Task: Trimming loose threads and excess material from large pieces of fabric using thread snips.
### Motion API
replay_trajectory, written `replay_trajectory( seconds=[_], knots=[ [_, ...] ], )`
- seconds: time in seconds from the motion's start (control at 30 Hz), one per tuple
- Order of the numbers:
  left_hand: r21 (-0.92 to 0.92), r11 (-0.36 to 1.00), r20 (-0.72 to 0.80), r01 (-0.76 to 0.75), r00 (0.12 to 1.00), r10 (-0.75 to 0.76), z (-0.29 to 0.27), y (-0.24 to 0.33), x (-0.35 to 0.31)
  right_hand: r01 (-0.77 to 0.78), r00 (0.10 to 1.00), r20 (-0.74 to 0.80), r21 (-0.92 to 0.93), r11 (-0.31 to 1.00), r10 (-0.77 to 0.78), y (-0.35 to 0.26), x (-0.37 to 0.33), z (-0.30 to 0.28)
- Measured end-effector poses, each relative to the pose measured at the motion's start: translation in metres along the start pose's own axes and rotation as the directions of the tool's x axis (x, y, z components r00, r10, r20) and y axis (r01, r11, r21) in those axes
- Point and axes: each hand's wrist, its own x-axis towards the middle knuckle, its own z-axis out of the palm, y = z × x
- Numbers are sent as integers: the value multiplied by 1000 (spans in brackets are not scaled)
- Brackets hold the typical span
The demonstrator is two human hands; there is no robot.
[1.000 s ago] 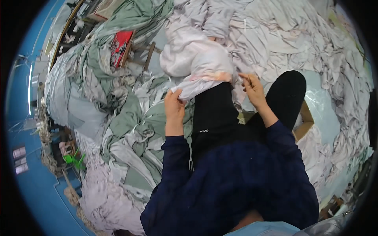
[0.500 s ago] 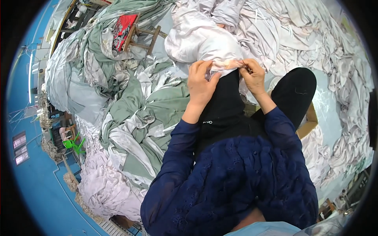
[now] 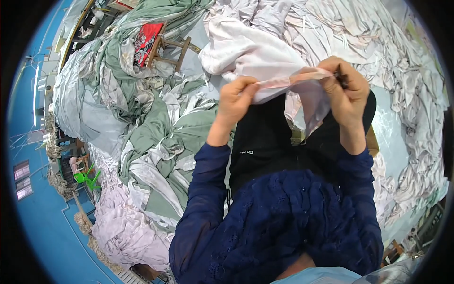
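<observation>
A pale pinkish-white cloth [image 3: 255, 52] drapes over my lap, its peach-tinted edge stretched between my two hands. My left hand [image 3: 235, 97] pinches that edge on the left, thumb against curled fingers. On the right, my right hand [image 3: 347, 90] grips the same edge between thumb and fingers. A small dark object [image 3: 338, 75] shows among the right hand's fingers; its kind is too hidden to tell. A loose fold of the cloth hangs below the taut edge, between my knees.
Heaped green and white fabric [image 3: 175, 142] lies to my left, with more pale cloth [image 3: 411, 123] piled along the right and far sides. A small wooden stool [image 3: 177, 54] stands far left beside a red patterned cloth [image 3: 149, 40]. A green plastic chair [image 3: 87, 178] is at the left on a blue floor.
My hands have moved apart, drawing the cloth's edge out between them. The right hand has shifted right and is raised; the left has moved slightly left.
</observation>
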Motion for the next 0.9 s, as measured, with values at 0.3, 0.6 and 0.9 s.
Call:
replay_trajectory(
  seconds=[0.3, 0.6, 0.9],
  knots=[
    [408, 909, 22, 88, 994, -106, -64, -21, -10, -373, 899, 214, -88, 924, 383, 128, -29, -3],
    [366, 930, -211, 29, 976, 53, 2, -32, -20, -460, 858, 118, -254, 851, 499, 167, -56, 21],
    [461, 886, -161, -46, 978, 135, 25, -28, -18, -202, 979, -98, -378, 904, 178, 143, -57, 38]
  ],
)
